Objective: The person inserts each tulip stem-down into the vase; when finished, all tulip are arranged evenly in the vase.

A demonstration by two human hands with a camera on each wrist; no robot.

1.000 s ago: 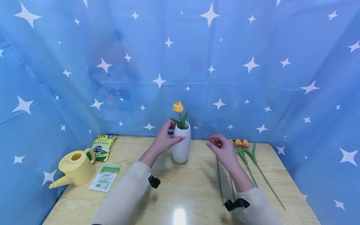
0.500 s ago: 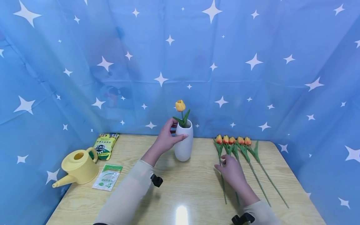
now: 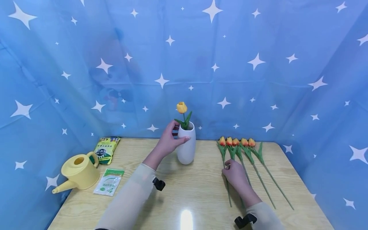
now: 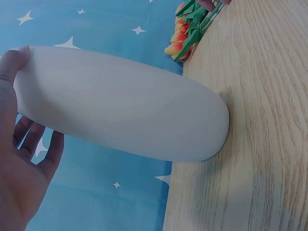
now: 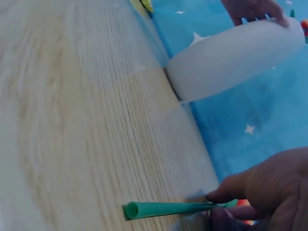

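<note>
A white vase (image 3: 187, 147) stands upright on the table with one yellow tulip (image 3: 181, 108) in it. My left hand (image 3: 169, 140) grips the vase near its rim, thumb in front and fingers behind. On the right, several orange-red tulips (image 3: 244, 142) lie side by side, blooms toward the curtain. My right hand (image 3: 236, 173) is over the stems at the left of this row. In the right wrist view, its thumb and fingers pinch a green tulip stem (image 5: 168, 208), whose cut end points away from the hand. The fingertips are partly hidden there.
At the left of the table (image 3: 172, 198) stand a yellow watering can (image 3: 81, 172) and a yellow-green packet (image 3: 107, 150). A flat white-green sachet (image 3: 109, 182) lies in front of them. A blue star-patterned curtain (image 3: 195, 57) closes off the back and sides.
My right hand has come down and toward me from the blooms to the stems, and its fingers have closed on one. My left hand keeps its hold on the vase.
</note>
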